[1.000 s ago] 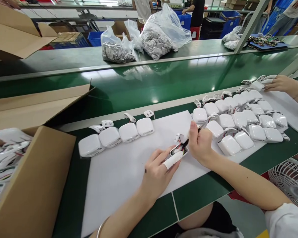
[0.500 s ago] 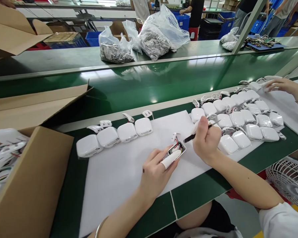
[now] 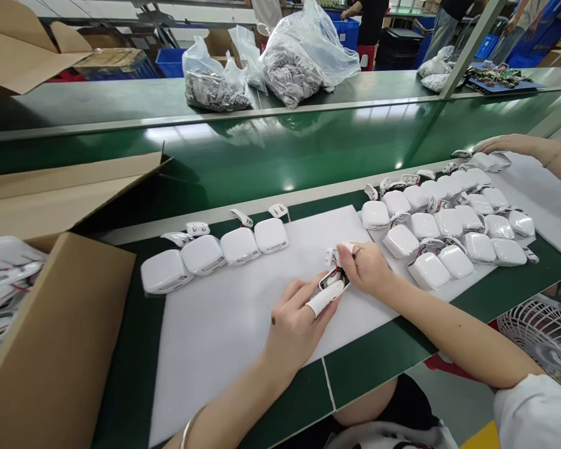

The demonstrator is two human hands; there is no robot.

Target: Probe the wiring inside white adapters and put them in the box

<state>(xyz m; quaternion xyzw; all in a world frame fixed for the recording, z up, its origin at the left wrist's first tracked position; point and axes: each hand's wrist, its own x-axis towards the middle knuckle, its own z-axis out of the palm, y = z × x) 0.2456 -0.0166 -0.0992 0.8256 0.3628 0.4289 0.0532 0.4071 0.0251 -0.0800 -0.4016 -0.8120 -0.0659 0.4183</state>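
My left hand (image 3: 293, 315) is wrapped round a small open white housing (image 3: 325, 297), whose inside shows red, yellow and black wires. Close against its upper right side is my right hand (image 3: 367, 265), fingers closed. In that hand a thin dark tool was visible earlier; now the fingers mostly hide it. A small white piece (image 3: 331, 255) on wires stands at the housing's top end. Both hands are over a white sheet (image 3: 224, 324). Four white rounded units lie in a row to the left, one of them a white unit (image 3: 271, 235) nearest the hands.
An open cardboard box (image 3: 70, 337) of white wired parts stands at the left. Several white units (image 3: 423, 226) lie in rows at the right, where another person's hand (image 3: 509, 144) reaches in. Filled plastic bags (image 3: 292, 62) rest beyond the green belt. A fan (image 3: 542, 340) is at lower right.
My right hand has moved left and down onto the housing, and the tool is now mostly hidden. The other person's hand has shifted left and up. The view has shifted slightly.
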